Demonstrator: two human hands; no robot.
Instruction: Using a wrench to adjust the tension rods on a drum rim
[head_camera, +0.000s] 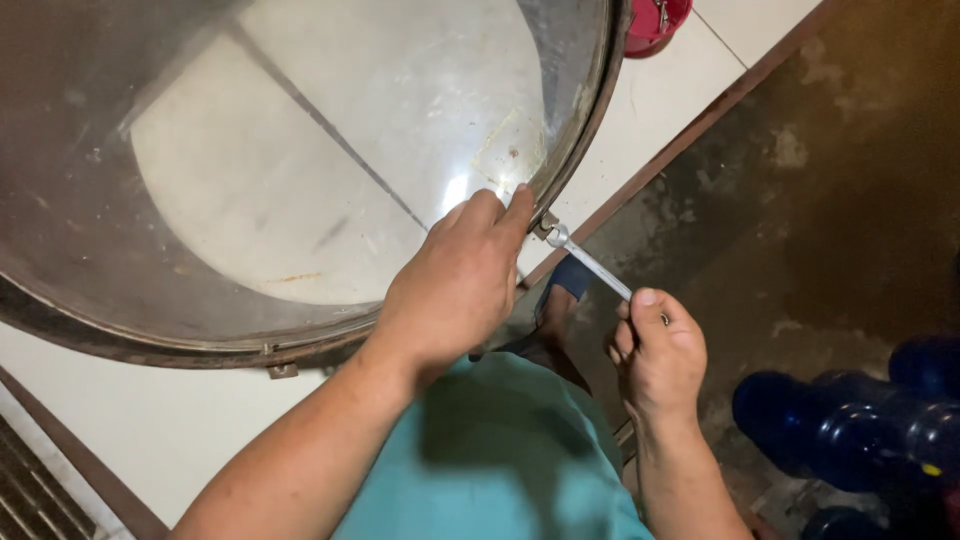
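Two hands (455, 285) (655, 355), one wrench (592, 264), one drum (575, 150)

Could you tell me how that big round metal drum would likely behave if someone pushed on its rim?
The drum looks like stiff sheet metal, so it probably won't flex. Being round and open, it may roll or rock; the left hand grips its rim while the right hand holds a wrench.

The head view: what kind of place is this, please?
Probably a workshop or utility area. A large bottomless metal drum stands on a white tiled floor, the right hand holds a wrench on its rim, and blue water bottles lie nearby.
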